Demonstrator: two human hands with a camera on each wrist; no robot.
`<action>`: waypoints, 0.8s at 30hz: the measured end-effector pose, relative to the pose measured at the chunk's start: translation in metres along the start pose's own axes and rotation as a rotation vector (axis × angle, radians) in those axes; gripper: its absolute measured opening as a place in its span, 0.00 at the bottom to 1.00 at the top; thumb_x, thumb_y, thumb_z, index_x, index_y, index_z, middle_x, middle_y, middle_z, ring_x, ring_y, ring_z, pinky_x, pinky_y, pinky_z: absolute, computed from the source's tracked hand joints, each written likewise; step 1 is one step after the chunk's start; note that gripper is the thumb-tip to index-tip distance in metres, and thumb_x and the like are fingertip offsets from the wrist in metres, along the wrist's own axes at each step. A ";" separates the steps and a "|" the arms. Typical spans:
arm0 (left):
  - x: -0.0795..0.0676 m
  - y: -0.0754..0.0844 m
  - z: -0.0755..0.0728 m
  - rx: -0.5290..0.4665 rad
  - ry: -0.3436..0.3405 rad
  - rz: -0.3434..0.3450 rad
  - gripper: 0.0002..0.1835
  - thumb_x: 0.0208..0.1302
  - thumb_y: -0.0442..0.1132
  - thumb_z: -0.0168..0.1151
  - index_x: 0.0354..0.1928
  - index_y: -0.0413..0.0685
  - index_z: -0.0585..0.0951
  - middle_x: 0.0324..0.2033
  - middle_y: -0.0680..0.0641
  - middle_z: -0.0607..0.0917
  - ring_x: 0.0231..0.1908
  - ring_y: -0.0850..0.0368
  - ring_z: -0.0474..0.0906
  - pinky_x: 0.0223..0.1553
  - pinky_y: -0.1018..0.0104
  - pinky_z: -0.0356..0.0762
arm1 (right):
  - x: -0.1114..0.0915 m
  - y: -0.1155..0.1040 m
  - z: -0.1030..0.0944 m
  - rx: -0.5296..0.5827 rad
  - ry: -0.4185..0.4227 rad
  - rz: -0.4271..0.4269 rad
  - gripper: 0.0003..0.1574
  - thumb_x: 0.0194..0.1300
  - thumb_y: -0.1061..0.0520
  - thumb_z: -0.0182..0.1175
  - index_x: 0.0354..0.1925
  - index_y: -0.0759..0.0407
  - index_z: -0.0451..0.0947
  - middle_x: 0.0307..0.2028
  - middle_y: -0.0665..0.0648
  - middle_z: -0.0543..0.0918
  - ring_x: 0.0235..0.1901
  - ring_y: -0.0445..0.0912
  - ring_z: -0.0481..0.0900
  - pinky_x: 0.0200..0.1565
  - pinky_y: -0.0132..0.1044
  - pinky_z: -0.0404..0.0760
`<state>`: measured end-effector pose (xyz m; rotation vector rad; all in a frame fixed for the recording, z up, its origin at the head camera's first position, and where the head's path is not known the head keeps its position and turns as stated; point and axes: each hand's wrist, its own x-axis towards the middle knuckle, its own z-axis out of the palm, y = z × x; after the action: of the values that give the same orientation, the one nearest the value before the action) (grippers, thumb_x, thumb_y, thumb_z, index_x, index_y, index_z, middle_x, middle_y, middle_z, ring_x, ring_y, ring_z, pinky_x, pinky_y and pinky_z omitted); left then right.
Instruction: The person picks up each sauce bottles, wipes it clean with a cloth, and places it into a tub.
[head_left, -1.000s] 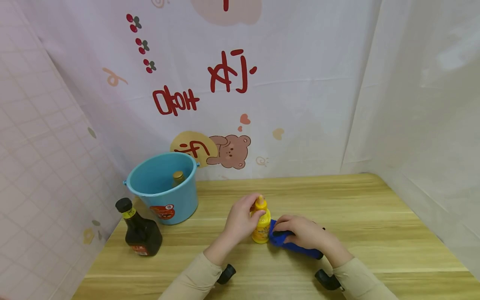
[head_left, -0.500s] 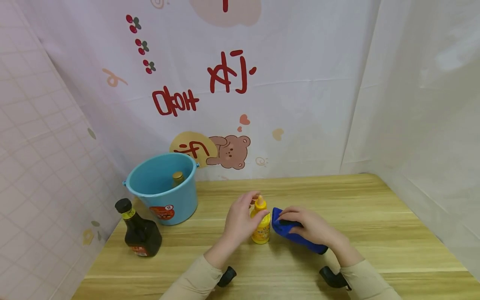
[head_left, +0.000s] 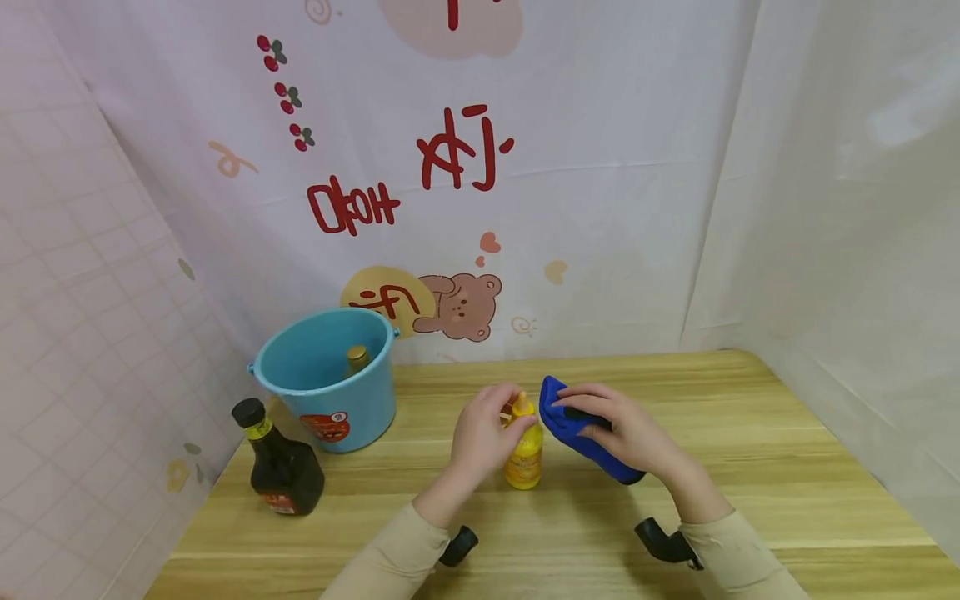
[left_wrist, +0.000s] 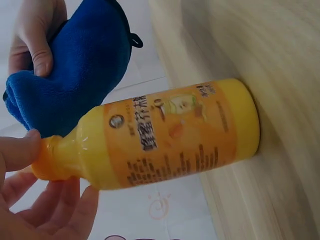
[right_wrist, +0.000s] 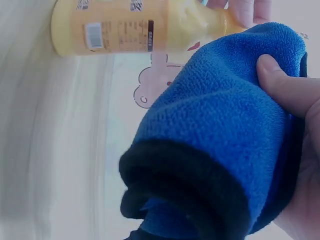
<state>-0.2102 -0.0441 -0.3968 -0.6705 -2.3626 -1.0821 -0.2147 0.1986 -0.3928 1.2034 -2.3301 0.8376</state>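
A yellow squeeze bottle (head_left: 523, 463) with a printed label stands upright on the wooden table. My left hand (head_left: 483, 429) grips it round the cap and neck; in the left wrist view the thumb and fingers close about the orange-yellow cap (left_wrist: 50, 159). In my right hand (head_left: 626, 425) is a folded blue cloth (head_left: 581, 442) with black edging, pinched between thumb and fingers and raised above the table, just right of the bottle. The right wrist view shows the cloth's (right_wrist: 210, 110) fuzzy surface close up, with the thumb pressing on it.
At the left stands a light blue bucket (head_left: 375, 408) with a gold-capped bottle (head_left: 357, 358) inside. A dark sauce bottle (head_left: 288, 471) with a black cap stands in front of it. A printed white curtain (head_left: 600, 233) hangs behind the table (head_left: 750, 467).
My right hand has lifted the blue cloth off the table, up beside the bottle's top. My left hand loosened slightly, then closed on the bottle's neck again. The bottle stayed in place.
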 end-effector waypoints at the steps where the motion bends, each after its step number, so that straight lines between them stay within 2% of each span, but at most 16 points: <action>1: 0.001 -0.001 0.000 -0.021 -0.016 0.002 0.13 0.58 0.38 0.74 0.43 0.44 0.82 0.36 0.48 0.82 0.37 0.49 0.82 0.37 0.68 0.82 | 0.001 0.000 0.000 0.002 0.004 -0.005 0.35 0.51 0.76 0.70 0.57 0.55 0.80 0.58 0.55 0.78 0.55 0.55 0.78 0.49 0.47 0.81; 7: 0.004 -0.001 -0.002 -0.086 -0.081 -0.026 0.11 0.61 0.35 0.71 0.45 0.45 0.82 0.38 0.48 0.84 0.39 0.55 0.82 0.38 0.69 0.82 | 0.003 -0.001 0.006 -0.008 -0.004 -0.019 0.34 0.52 0.74 0.71 0.56 0.53 0.81 0.57 0.54 0.79 0.55 0.54 0.79 0.49 0.48 0.82; 15: 0.003 -0.002 -0.001 -0.095 -0.089 -0.029 0.12 0.62 0.34 0.70 0.47 0.45 0.82 0.41 0.48 0.85 0.40 0.55 0.83 0.39 0.70 0.82 | -0.003 0.001 0.015 -0.033 -0.052 -0.022 0.33 0.51 0.74 0.71 0.54 0.54 0.82 0.55 0.55 0.80 0.53 0.55 0.80 0.49 0.51 0.81; 24: 0.003 0.000 -0.002 -0.098 -0.099 -0.034 0.13 0.62 0.33 0.69 0.48 0.43 0.82 0.42 0.47 0.84 0.40 0.54 0.82 0.38 0.70 0.82 | -0.008 0.002 0.016 -0.020 -0.065 -0.022 0.32 0.51 0.74 0.72 0.53 0.53 0.82 0.55 0.56 0.80 0.53 0.54 0.79 0.49 0.51 0.81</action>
<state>-0.2118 -0.0448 -0.3938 -0.7363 -2.4256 -1.2117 -0.2129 0.1934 -0.4104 1.2624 -2.3664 0.7768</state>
